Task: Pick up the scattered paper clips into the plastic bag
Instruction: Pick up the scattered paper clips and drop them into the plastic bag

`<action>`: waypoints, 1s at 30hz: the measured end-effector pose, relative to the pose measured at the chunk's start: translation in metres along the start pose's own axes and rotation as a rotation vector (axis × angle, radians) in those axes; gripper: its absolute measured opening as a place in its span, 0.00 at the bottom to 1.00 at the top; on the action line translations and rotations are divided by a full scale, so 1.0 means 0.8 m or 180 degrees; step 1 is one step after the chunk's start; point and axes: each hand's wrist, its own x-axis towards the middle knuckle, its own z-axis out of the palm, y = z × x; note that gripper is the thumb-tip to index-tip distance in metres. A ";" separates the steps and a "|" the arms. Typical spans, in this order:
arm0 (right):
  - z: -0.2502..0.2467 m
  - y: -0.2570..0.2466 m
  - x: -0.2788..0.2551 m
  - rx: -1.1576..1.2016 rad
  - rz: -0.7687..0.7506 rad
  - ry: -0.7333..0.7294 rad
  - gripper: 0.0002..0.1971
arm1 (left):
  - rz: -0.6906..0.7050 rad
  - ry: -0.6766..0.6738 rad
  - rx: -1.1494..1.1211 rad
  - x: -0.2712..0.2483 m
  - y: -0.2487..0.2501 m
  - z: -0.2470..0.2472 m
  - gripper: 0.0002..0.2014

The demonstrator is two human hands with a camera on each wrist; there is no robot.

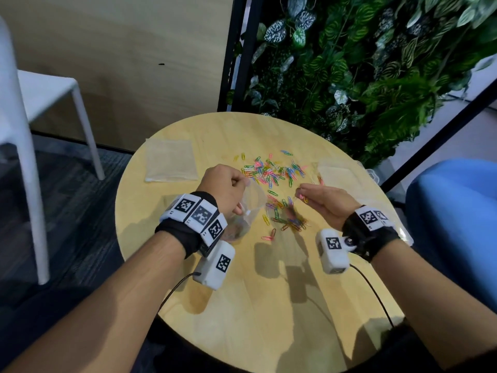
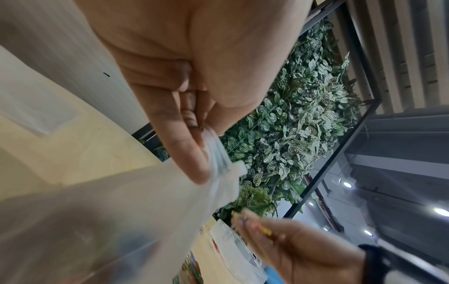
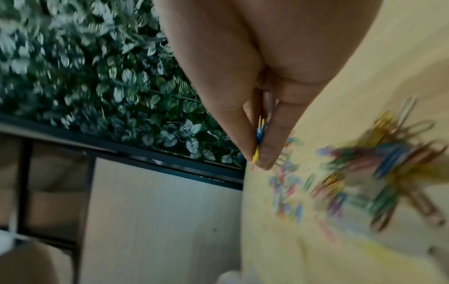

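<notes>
Coloured paper clips [image 1: 271,170] lie scattered across the middle of a round wooden table [image 1: 255,305], with a second cluster [image 1: 289,220] nearer me. My left hand [image 1: 224,188] pinches the rim of a clear plastic bag [image 1: 248,208] and holds it above the table; in the left wrist view the bag [image 2: 126,211] hangs below the thumb and fingers [image 2: 192,153]. My right hand [image 1: 322,199] hovers just right of the bag and pinches a few paper clips [image 3: 260,134], yellow and blue, between thumb and fingers [image 3: 269,151].
A flat clear bag [image 1: 170,160] lies at the table's left back, another clear bag [image 1: 336,170] at the right back. A white chair [image 1: 32,109] stands to the left, a plant wall [image 1: 363,63] behind, a blue seat [image 1: 457,211] to the right.
</notes>
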 end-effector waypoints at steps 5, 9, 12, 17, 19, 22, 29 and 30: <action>0.039 -0.026 -0.046 0.0456 0.0343 -0.1010 0.14 | 0.0036 -0.0148 0.0007 -0.003 0.005 0.021 0.11; 0.070 -0.010 -0.063 -0.0241 0.0453 -0.0974 0.12 | 0.0045 -0.0192 -0.0073 -0.005 0.006 0.028 0.10; 0.090 0.001 -0.064 -0.0424 0.0403 -0.0715 0.13 | 0.0036 -0.0212 -0.0110 -0.007 0.004 0.025 0.11; 0.106 0.004 -0.061 -0.1550 -0.0048 -0.0556 0.16 | 0.0014 -0.0229 -0.0153 -0.008 0.004 0.020 0.11; 0.105 0.003 -0.058 -0.2339 -0.0513 -0.0333 0.13 | 0.0013 -0.0264 -0.0194 -0.009 0.004 0.020 0.10; 0.107 -0.001 -0.059 -0.3448 -0.1190 -0.0120 0.11 | -0.0034 -0.0324 -0.0257 -0.010 0.007 0.023 0.09; 0.109 -0.013 -0.062 -0.3970 -0.1658 -0.0587 0.11 | -0.0004 -0.0246 -0.0239 -0.005 0.012 0.021 0.09; 0.106 -0.017 -0.059 -0.3910 -0.1793 -0.0637 0.09 | 0.0011 -0.0255 -0.0259 -0.005 0.013 0.019 0.09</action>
